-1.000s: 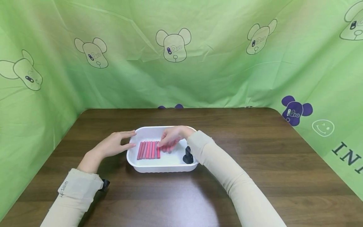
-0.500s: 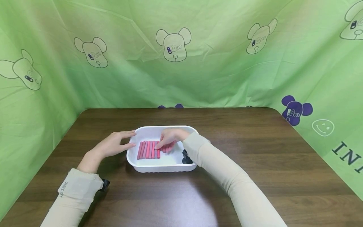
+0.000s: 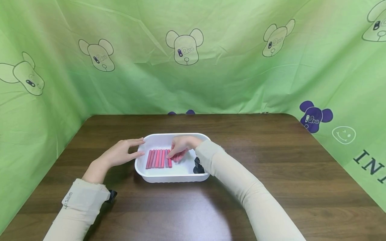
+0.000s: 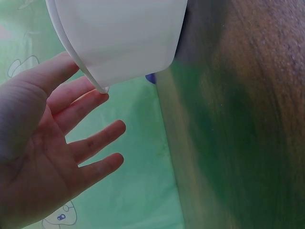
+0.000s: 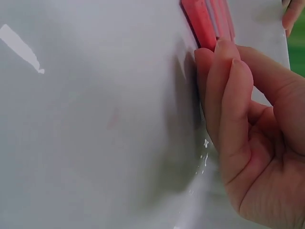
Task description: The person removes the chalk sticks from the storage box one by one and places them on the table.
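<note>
A white oval tray [image 3: 175, 179] holds a row of slim sticks [image 3: 156, 159] in pinks, reds and mauve, lying side by side at its left. My right hand [image 3: 181, 147] reaches in from the right, its thumb and fingertips pinching the pink stick [image 3: 170, 164] at the row's right end. In the right wrist view, the fingertips meet around the near end of that stick [image 5: 200, 24]. My left hand [image 3: 120, 154] touches the tray's left rim with its fingers fairly straight. Seen from the left wrist, the outer fingers spread free of the tray wall [image 4: 124, 43].
The tray stands on a brown wooden table [image 3: 271, 160]. Below the right wrist, a small black device [image 3: 198, 166] overlaps the tray's right end. A green printed cloth [image 3: 187, 87] hangs behind and at the sides.
My right hand has moved slightly left and down to the row's end, then a little right. The two rightmost sticks have shifted slightly right. My left hand has stayed at the rim.
</note>
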### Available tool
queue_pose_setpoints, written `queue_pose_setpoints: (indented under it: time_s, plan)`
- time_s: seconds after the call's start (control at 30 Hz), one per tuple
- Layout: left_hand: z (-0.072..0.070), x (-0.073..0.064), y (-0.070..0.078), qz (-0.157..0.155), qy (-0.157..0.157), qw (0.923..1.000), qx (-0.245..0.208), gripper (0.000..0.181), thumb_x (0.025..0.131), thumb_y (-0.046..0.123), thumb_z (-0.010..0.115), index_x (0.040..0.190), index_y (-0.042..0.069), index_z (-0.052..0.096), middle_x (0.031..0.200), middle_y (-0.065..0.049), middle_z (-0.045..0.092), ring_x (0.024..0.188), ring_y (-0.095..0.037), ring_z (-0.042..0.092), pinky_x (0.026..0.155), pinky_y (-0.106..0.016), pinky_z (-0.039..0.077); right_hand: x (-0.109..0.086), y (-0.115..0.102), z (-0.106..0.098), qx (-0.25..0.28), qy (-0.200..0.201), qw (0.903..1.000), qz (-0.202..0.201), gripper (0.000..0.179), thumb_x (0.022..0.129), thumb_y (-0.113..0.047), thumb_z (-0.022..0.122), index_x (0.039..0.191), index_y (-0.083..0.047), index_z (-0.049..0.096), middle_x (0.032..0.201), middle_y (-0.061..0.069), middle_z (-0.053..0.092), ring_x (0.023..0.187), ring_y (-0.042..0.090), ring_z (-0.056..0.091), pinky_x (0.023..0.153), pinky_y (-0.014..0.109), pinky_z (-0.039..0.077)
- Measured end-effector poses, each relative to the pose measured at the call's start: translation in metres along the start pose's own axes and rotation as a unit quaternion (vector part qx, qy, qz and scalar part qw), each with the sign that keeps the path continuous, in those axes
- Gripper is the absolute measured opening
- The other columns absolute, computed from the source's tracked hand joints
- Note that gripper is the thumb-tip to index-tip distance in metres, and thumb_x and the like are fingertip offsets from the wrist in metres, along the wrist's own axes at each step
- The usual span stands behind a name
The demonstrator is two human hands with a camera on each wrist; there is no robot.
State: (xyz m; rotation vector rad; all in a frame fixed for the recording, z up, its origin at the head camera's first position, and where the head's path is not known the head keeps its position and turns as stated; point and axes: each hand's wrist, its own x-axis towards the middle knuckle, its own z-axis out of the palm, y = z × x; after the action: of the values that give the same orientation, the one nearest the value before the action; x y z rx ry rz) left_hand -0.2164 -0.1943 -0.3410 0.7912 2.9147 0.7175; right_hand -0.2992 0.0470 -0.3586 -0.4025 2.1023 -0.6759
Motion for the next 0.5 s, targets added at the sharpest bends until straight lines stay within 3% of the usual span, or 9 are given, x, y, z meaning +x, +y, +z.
queue_pose_setpoints:
  time_s: [0.5]
  plan:
    - [-0.0009,0.0001,0.0014,0.002,0.0,1.0,0.0,0.051,0.089,0.027,0.062,0.13,-0.001,0.053,0.137,-0.02,0.05,0.129,-0.039,0.045,0.106,-0.054,0.037,-0.0049,0.0009,-0.0073,0.05,-0.021,0.9985,-0.011,0.019,0.09,-0.016,0.061,0.074,-0.007,0.062,0.061,0.0,0.062,0.052,0.005,0.057,0.052,0.013,0.049]
